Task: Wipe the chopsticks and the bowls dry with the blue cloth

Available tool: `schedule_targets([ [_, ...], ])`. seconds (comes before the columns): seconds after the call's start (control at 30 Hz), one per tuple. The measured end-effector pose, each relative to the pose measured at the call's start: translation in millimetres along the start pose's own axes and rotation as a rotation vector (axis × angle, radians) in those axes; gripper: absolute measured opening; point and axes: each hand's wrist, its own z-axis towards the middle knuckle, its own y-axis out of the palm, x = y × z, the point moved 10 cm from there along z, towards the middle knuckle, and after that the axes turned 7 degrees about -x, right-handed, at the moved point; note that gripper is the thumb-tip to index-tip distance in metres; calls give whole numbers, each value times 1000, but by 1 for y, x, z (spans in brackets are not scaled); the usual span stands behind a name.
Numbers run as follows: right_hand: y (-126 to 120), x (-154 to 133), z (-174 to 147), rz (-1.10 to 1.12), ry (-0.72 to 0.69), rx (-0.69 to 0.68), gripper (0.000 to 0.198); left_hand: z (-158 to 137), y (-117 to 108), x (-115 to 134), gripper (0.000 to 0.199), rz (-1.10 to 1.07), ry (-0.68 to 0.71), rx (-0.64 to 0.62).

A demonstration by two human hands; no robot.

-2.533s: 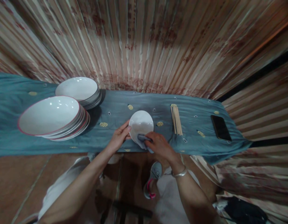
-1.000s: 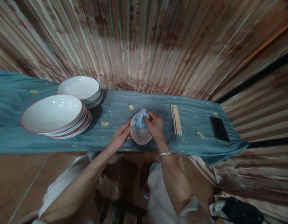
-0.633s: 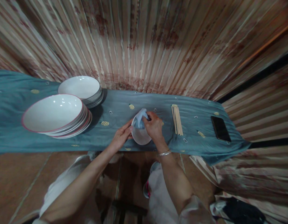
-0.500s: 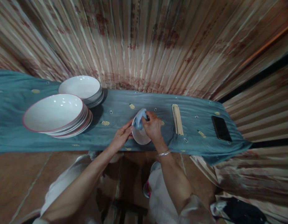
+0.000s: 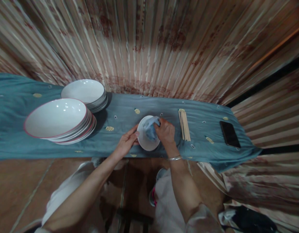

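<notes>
Rightward across the small bowl (image 5: 144, 142), the blue cloth (image 5: 151, 128) and right hand (image 5: 166, 132) had shifted since a moment before. Right fingers pinched the cloth inside the bowl; the left hand (image 5: 127, 141) had its fingers clamped on the bowl's left side. The bowl was between the stacked bowls (image 5: 58, 119) and the chopsticks (image 5: 184, 125).

A lane of teal tablecloth (image 5: 122, 108) opens between stacked dishes (image 5: 56, 118) and the small bowl (image 5: 147, 142), the left hand (image 5: 127, 141) blocking its near end, a curtain (image 5: 149, 48) closing the back
</notes>
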Motion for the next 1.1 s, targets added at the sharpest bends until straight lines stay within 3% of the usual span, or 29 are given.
schedule_targets([
  [0.2,13,7,-14,-216,46,-207,18,1,1,-2,87,-10,-2,3],
  [0.33,15,6,-29,-217,14,-273,20,1,0,-4,86,-17,5,18],
  [0.53,21,-6,-55,-74,-166,-366,32,0,-2,-7,79,-37,-5,40],
  [0.77,28,-26,-72,300,-305,-534,30,1,-2,-7,76,-73,-25,51],
  [0.97,18,-49,-73,590,-364,-448,22,-2,-5,-6,81,-6,-20,77],
  [1.1,16,-54,-68,720,-340,-347,21,-4,-9,7,79,103,104,116],
])
